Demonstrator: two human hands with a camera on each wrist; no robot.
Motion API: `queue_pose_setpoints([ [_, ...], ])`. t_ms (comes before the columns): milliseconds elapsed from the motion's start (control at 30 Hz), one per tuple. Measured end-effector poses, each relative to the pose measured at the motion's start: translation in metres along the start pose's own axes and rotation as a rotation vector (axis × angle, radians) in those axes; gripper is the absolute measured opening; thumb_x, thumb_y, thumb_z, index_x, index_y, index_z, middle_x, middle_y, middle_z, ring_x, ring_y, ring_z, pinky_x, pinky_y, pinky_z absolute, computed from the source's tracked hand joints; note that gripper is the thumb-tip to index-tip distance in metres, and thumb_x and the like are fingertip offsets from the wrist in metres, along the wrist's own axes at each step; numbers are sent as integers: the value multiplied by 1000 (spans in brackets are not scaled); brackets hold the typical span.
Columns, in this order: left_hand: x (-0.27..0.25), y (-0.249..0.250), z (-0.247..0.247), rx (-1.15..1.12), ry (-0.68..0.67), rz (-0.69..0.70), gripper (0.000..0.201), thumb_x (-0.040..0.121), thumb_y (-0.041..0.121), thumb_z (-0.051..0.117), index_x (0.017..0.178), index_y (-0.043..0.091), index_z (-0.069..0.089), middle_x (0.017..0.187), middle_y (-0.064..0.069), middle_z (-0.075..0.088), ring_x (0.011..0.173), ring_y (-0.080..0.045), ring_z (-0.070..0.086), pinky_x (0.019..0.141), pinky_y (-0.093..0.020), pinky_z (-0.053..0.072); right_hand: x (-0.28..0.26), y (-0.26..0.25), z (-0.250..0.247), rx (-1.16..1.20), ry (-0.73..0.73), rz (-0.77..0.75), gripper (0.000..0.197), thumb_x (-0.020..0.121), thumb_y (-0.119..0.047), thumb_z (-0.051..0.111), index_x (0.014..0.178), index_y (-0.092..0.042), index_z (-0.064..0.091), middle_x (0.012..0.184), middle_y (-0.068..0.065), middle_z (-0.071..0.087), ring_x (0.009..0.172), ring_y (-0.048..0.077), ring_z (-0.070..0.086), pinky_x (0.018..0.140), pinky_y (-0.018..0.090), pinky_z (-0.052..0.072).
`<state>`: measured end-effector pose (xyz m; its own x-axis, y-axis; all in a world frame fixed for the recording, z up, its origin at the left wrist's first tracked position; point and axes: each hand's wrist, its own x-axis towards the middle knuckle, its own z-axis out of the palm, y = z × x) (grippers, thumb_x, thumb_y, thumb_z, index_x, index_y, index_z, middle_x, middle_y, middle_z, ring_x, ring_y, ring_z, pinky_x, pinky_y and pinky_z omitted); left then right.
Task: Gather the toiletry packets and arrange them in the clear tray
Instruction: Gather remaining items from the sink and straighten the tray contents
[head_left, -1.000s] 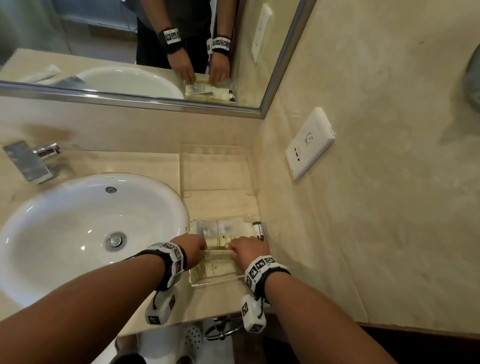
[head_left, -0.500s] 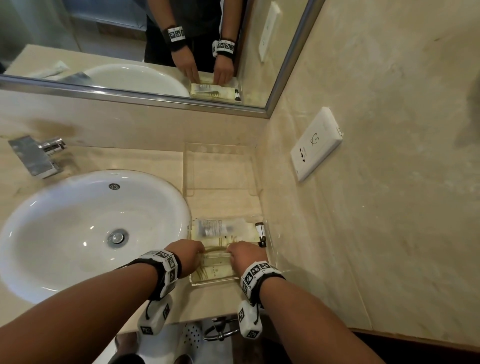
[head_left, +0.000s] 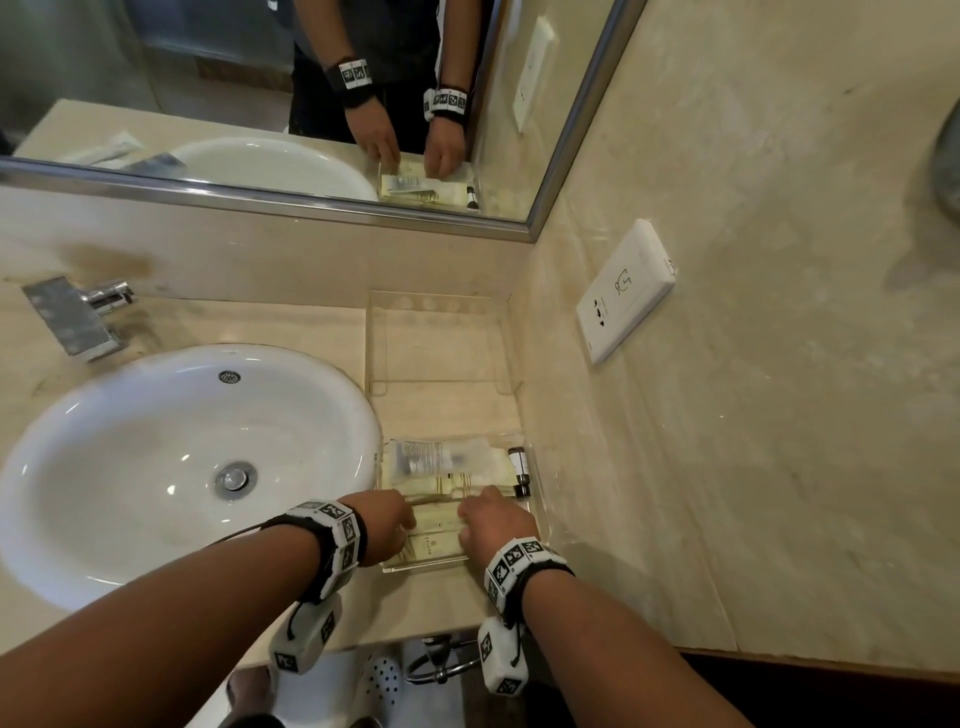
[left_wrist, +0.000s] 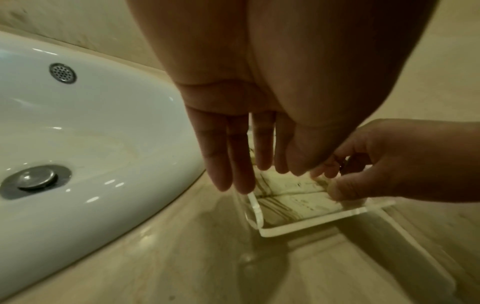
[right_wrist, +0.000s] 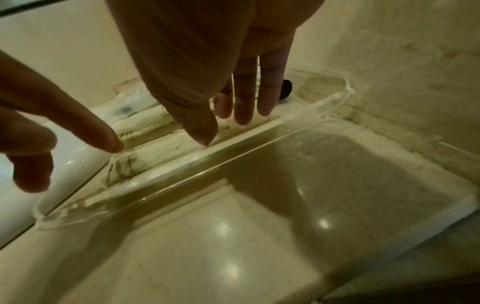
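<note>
Hands in clear tray (head_left: 540, 512) on counter (head_left: 441, 608) beside sink (head_left: 156, 467). Left hand (head_left: 387, 530): grip relaxed, fingers (left_wrist: 233, 160) straight, over packets' left end. Right hand (head_left: 493, 527): grip loose, fingertips (right_wrist: 241, 107) touching cream toiletry packets (head_left: 441, 488) lying flat in tray. Dark small bottle (head_left: 519, 467) at tray's right edge.

No legible text: packet (head_left: 435, 545) print and wall plate (head_left: 626, 291) symbols blurred.
</note>
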<state>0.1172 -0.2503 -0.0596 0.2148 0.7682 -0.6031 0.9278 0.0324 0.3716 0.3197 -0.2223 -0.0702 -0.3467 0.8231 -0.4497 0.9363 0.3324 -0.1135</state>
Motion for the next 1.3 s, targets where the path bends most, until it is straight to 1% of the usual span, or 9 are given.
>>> queue_pose_setpoints([
  [100,-1,5,5,33,-69,11,41,89,30,51,128,25,62,134,3,59,120,-21,58,102,-34,47,-3,1,0,21,-40,-6,32,94,-20,55,125,-23,61,125,7,54,105,27,62,89,39,54],
  [467,0,3,4,48,-73,20,42,89,31,53,131,25,60,139,4,54,125,-19,54,106,-35,44,-1,-1,-8,76,-144,21,45,93,-22,53,138,-29,55,135,4,50,121,26,55,97,37,47],
  [567,-3,4,-4,49,-39,19,36,92,29,49,124,22,64,128,2,63,119,-20,58,102,-35,47,1,-2,-12,84,-70,17,34,94,-25,50,125,-29,62,129,0,56,111,22,60,87,33,47],
  [667,-2,-4,-15,-23,128,7,31,93,30,48,118,26,66,121,5,66,113,-17,61,97,-33,49,5,-4,-21,143,109,54,23,96,-27,51,116,-28,62,123,-2,56,94,20,63,77,31,48],
  [800,9,-15,-27,-122,332,-63,30,93,29,49,119,28,63,126,2,56,108,-19,60,93,-34,51,19,-3,-33,287,206,195,41,96,-30,57,136,-32,48,141,-1,39,94,20,64,83,33,53],
  [900,17,-22,-25,-162,325,-95,35,91,31,52,125,31,58,136,2,44,110,-19,59,92,-34,51,30,-4,-39,356,158,249,56,96,-28,55,148,-34,35,150,2,34,100,21,64,83,35,54],
  [1000,21,-22,-22,-154,272,-104,37,88,30,54,125,33,59,140,1,43,113,-19,59,94,-33,51,37,-5,-41,349,101,237,57,98,-26,53,150,-33,33,147,5,42,107,24,63,80,35,51],
  [1167,23,-21,-18,-154,231,-107,42,89,29,55,131,30,58,139,0,51,119,-19,57,100,-34,49,43,-4,-37,402,105,234,48,99,-22,48,146,-33,41,145,1,46,112,21,61,93,36,50],
  [1300,21,-21,-24,-196,273,-95,39,88,28,55,126,29,62,134,1,56,113,-19,60,97,-34,50,46,-3,-38,429,165,219,42,100,-16,43,140,-29,48,142,2,50,108,21,61,92,32,49],
])
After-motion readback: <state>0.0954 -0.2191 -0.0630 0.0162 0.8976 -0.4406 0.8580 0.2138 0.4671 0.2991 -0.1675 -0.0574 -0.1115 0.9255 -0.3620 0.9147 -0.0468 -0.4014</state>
